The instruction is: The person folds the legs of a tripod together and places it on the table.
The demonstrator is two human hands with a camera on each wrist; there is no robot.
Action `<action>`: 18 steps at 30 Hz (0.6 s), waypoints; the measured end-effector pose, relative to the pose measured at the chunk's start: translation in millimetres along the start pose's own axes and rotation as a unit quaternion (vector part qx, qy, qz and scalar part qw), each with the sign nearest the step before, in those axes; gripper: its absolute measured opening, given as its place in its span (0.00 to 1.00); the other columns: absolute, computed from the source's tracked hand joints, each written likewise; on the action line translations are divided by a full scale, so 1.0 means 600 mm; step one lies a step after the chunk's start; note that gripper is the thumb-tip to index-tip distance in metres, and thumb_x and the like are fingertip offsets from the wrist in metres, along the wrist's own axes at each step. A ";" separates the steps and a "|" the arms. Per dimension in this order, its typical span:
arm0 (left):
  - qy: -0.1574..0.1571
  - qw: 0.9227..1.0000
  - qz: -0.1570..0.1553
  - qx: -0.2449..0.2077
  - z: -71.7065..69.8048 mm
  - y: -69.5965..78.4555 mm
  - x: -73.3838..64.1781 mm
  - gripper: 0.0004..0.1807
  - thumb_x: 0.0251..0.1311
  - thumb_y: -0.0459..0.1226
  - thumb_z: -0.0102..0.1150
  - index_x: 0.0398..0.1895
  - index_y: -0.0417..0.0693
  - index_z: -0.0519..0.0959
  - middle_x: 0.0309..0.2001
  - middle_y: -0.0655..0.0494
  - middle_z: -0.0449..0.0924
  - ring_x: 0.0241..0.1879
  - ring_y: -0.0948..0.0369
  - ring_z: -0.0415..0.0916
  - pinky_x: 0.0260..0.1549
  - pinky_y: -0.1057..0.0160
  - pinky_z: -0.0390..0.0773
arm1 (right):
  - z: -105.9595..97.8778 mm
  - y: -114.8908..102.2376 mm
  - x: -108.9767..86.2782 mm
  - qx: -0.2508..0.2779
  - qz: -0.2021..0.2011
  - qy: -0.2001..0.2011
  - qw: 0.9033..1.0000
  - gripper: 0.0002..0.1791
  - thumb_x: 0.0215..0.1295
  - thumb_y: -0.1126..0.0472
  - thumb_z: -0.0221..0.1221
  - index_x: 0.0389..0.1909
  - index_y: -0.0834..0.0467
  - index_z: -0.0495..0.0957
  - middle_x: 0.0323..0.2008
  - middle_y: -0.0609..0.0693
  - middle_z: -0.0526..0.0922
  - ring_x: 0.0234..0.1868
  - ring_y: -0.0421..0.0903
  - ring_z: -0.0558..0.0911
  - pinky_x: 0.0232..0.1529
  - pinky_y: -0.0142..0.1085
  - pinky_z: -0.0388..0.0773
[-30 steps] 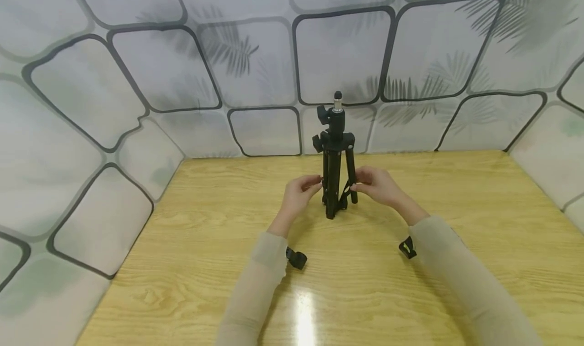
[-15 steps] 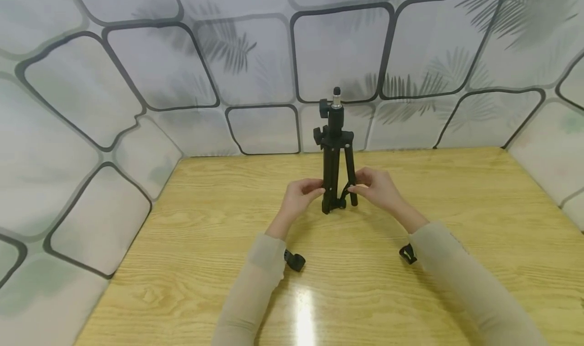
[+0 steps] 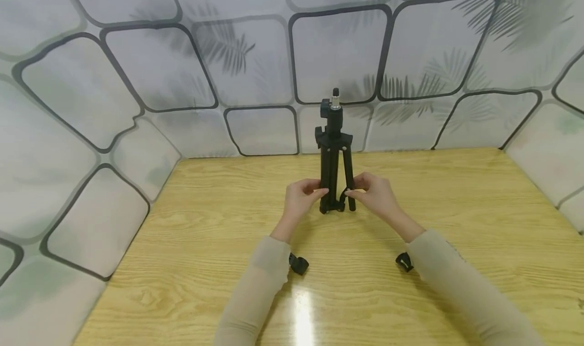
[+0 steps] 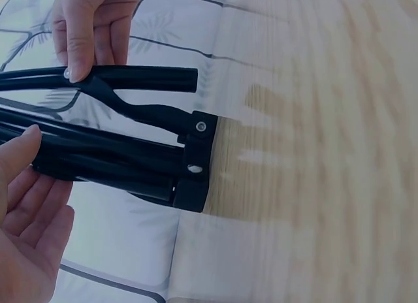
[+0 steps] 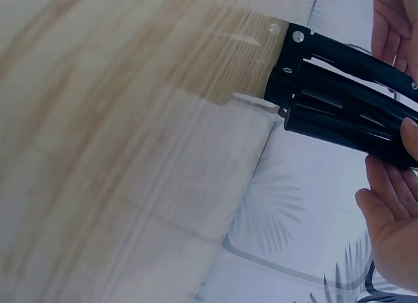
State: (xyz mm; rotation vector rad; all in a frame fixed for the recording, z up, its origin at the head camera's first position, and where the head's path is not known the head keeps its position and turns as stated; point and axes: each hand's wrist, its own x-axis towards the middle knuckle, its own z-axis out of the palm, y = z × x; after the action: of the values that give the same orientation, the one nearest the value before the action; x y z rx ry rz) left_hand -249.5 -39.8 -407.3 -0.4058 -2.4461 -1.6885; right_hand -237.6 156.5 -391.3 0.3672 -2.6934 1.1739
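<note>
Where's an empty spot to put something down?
The wooden table is bare left of the left sleeve, up to the patterned wall, and right of the right sleeve. A smaller patch lies between the sleeves, before the black tripod stand. It's crowded at the stand, which the left hand and right hand grip.

Perhaps a booth: patterned walls (image 3: 339, 52) edge the table (image 3: 205, 214).
</note>
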 end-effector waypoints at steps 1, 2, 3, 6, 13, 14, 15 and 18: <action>0.004 1.000 0.000 0.001 0.000 0.000 0.000 0.16 0.50 0.40 0.63 0.40 0.41 0.80 0.37 0.52 0.81 0.38 0.61 0.76 0.38 0.66 0.74 | 0.001 -0.001 0.000 0.000 -0.001 0.002 1.000 0.17 0.51 0.58 0.64 0.38 0.65 0.75 0.36 0.60 0.80 0.38 0.54 0.79 0.39 0.46 0.75; 0.008 1.000 -0.001 0.002 0.000 0.001 0.000 0.15 0.50 0.40 0.63 0.40 0.41 0.80 0.37 0.52 0.81 0.37 0.61 0.76 0.37 0.66 0.75 | 0.002 -0.002 0.000 0.001 -0.002 0.003 1.000 0.17 0.51 0.58 0.64 0.38 0.65 0.75 0.36 0.59 0.80 0.38 0.54 0.79 0.39 0.46 0.75; 0.011 1.000 -0.003 0.003 0.001 0.001 0.000 0.16 0.50 0.40 0.63 0.40 0.41 0.80 0.36 0.52 0.81 0.37 0.61 0.77 0.36 0.66 0.75 | 0.003 -0.003 0.001 0.001 -0.003 0.004 1.000 0.17 0.51 0.58 0.64 0.38 0.65 0.75 0.35 0.59 0.80 0.38 0.54 0.79 0.39 0.46 0.75; 0.014 1.000 -0.004 0.001 0.000 0.001 0.000 0.16 0.50 0.40 0.63 0.40 0.41 0.80 0.36 0.52 0.81 0.36 0.61 0.77 0.35 0.66 0.75 | 0.005 -0.008 0.002 0.001 -0.004 0.005 1.000 0.16 0.51 0.58 0.64 0.37 0.64 0.75 0.34 0.58 0.80 0.37 0.54 0.79 0.38 0.46 0.75; 0.004 1.000 -0.006 -0.014 -0.001 0.000 0.001 0.15 0.50 0.40 0.63 0.41 0.41 0.80 0.36 0.52 0.81 0.35 0.61 0.77 0.34 0.67 0.76 | 0.011 -0.014 0.008 -0.001 -0.010 0.005 1.000 0.15 0.52 0.59 0.63 0.36 0.65 0.75 0.33 0.58 0.81 0.36 0.54 0.79 0.37 0.47 0.75; 0.003 1.000 -0.005 -0.015 0.000 -0.001 0.001 0.15 0.50 0.40 0.63 0.41 0.41 0.80 0.35 0.52 0.81 0.35 0.62 0.77 0.33 0.67 0.76 | 0.012 -0.014 0.009 -0.002 -0.011 0.006 1.000 0.14 0.52 0.59 0.63 0.35 0.65 0.75 0.33 0.58 0.81 0.36 0.54 0.79 0.37 0.47 0.75; 0.002 1.000 -0.005 -0.016 0.000 -0.001 0.001 0.15 0.50 0.40 0.63 0.40 0.41 0.80 0.35 0.52 0.81 0.35 0.62 0.77 0.33 0.67 0.76 | 0.013 -0.015 0.010 -0.003 -0.012 0.006 1.000 0.14 0.52 0.59 0.63 0.35 0.65 0.75 0.33 0.58 0.81 0.36 0.54 0.79 0.37 0.47 0.75; 0.000 1.000 -0.005 -0.022 0.000 -0.002 0.001 0.15 0.50 0.40 0.63 0.40 0.41 0.80 0.35 0.52 0.81 0.35 0.62 0.77 0.34 0.67 0.76 | 0.015 -0.017 0.012 -0.002 -0.011 0.006 1.000 0.13 0.53 0.60 0.63 0.35 0.65 0.76 0.33 0.58 0.81 0.36 0.53 0.79 0.38 0.47 0.74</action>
State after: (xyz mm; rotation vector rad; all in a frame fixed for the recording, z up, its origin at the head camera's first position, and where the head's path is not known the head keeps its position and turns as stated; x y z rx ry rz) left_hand -250.6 -40.3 -408.2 -0.3989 -2.4189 -1.7481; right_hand -242.0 142.3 -388.4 0.3874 -2.6747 1.1596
